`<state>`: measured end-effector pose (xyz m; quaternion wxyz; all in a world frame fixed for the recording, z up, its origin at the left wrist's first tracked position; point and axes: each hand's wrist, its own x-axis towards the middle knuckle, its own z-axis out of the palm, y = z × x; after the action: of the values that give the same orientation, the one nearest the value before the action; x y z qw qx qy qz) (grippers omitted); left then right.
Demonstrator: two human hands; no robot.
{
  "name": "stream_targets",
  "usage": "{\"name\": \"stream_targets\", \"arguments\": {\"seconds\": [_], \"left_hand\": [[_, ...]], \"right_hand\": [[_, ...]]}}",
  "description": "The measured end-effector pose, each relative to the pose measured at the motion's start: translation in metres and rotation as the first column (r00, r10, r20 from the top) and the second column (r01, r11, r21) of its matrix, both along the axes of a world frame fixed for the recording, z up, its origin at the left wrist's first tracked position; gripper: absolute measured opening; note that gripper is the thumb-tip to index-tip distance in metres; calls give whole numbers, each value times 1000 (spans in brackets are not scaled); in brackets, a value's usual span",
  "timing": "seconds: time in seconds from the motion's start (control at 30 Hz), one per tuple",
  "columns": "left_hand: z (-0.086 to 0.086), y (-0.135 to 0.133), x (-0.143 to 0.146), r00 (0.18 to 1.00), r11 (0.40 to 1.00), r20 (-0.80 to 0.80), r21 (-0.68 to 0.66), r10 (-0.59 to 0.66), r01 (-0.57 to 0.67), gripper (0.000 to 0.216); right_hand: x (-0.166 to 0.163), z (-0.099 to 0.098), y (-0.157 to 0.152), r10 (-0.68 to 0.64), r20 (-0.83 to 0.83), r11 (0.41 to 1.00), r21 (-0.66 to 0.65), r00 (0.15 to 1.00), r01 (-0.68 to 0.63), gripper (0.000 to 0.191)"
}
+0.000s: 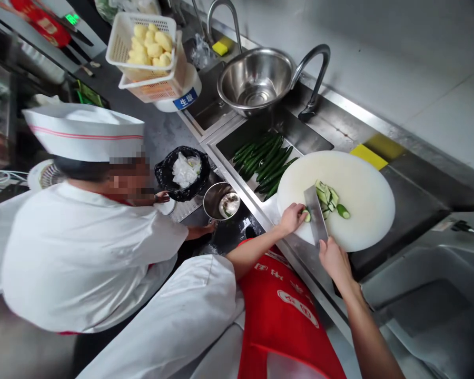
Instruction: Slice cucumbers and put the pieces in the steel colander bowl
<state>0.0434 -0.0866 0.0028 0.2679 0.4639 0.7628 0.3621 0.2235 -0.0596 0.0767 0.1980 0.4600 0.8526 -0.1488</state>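
A round white cutting board (pixel 359 179) lies on the steel counter. My right hand (pixel 334 258) is closed round the handle of a cleaver (pixel 315 213), whose blade rests on the board. My left hand (pixel 291 217) pinches a short cucumber end (pixel 307 215) against the blade's left side. A small pile of cut cucumber pieces (pixel 328 197) lies just right of the blade. I wear a red apron over white sleeves.
Whole cucumbers (pixel 263 160) fill the sink beside the board, under a tap (pixel 314 73) and a steel bowl (pixel 256 79). A co-worker in white (pixel 82 247) crouches at left by a black-bagged bin (pixel 184 173) and a small steel bowl (pixel 221 201). A basket of peeled potatoes (pixel 148 45) stands behind.
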Motion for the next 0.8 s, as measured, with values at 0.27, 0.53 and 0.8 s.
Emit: {"name": "stream_targets", "arguments": {"seconds": [0.27, 0.53, 0.8], "left_hand": [[-8, 0, -4, 979, 991, -161, 41, -121, 129, 20], [-24, 3, -12, 967, 947, -163, 226, -196, 230, 24], [-32, 4, -4, 974, 941, -132, 260, -185, 214, 25]], "right_hand": [[-3, 3, -4, -29, 0, 1000, -1, 1000, 29, 27], [-4, -1, -8, -22, 50, 998, 60, 999, 19, 30], [1, -9, -6, 12, 62, 994, 111, 998, -19, 34]]}}
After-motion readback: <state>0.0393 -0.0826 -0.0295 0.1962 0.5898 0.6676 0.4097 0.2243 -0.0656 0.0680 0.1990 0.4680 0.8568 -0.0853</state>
